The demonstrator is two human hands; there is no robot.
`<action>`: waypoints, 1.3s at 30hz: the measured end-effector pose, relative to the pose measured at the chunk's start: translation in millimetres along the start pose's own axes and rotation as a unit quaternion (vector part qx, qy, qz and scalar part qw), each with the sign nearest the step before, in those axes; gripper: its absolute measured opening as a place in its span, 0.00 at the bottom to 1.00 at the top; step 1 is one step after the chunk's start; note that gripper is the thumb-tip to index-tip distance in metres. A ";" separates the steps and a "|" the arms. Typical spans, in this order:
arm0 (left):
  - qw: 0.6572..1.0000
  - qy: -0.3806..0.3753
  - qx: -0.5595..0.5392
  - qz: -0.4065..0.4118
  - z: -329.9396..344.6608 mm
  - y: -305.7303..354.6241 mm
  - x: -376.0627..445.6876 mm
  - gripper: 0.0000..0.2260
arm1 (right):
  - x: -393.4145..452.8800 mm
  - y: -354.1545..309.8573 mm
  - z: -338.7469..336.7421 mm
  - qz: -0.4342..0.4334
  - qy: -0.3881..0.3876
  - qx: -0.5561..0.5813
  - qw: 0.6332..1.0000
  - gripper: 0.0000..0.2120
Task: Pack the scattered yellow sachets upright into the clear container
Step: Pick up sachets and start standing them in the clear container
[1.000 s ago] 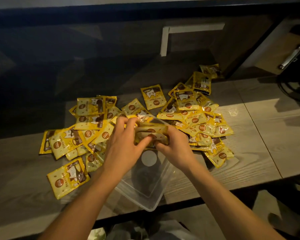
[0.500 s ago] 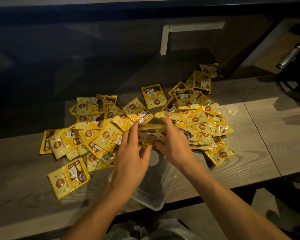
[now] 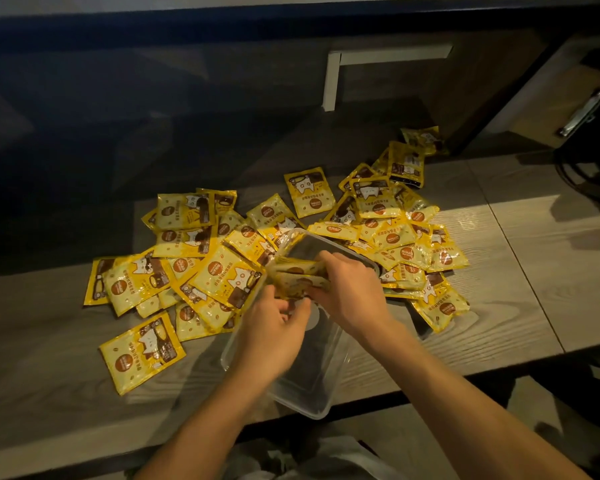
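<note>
Nearest the viewer, the clear rectangular plastic container (image 3: 302,386) sits on the grey wood-grain surface (image 3: 482,323), its near corner overhanging the front edge and its long axis running away from the viewer, slanted slightly right. Over its middle, the left hand (image 3: 274,337) has drawn back toward the viewer since half a second ago, its fingers now loosely curled and seemingly holding nothing, though blur leaves this uncertain. The right hand (image 3: 347,289) alone now grips the small bundle of yellow foil sachets (image 3: 298,278) at the container's far end; a second ago both hands pinched it. This suggests the bundle is being seated and the left hand is free to fetch more. The bundle's sachets appear to stand on edge, faces toward the viewer, their long axes lying across the container's width. Beyond and to both sides, the scattered yellow sachets (image 3: 187,237) lie flat, unpacked.
</note>
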State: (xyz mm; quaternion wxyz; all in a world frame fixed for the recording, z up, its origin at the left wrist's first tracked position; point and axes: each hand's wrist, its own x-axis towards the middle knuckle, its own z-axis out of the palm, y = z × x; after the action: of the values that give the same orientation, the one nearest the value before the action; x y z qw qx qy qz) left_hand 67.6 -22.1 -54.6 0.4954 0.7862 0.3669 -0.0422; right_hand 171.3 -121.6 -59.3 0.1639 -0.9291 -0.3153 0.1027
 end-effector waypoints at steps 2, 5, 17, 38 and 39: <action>0.999 -0.015 -0.005 -0.039 1.8 0.5 10.7 0.16 | 0.9 1.1 -1.2 -0.005 -0.023 0.006 1.000 0.16; 0.998 -0.023 -0.010 -0.054 7.6 -3.7 17.3 0.14 | 6.0 3.6 -5.6 -0.010 -0.079 0.029 0.996 0.15; 0.988 -0.059 -0.145 -0.016 20.5 -22.0 18.8 0.26 | 3.5 0.9 -6.2 0.015 0.019 0.070 0.997 0.19; 0.983 -0.164 -0.085 0.015 14.7 -21.4 27.0 0.28 | 5.9 9.0 -4.7 -0.045 0.117 -0.117 0.985 0.20; 0.983 -0.166 -0.082 0.019 14.1 -22.6 27.9 0.28 | 5.6 10.2 -4.7 -0.054 0.121 -0.112 0.985 0.21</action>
State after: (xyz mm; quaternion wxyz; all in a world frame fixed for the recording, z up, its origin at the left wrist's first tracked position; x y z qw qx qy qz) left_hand 78.0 -13.2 -90.6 0.6129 0.7318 0.2668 -0.1325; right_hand 182.6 -126.9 -59.2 0.1006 -0.9289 -0.3522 -0.0551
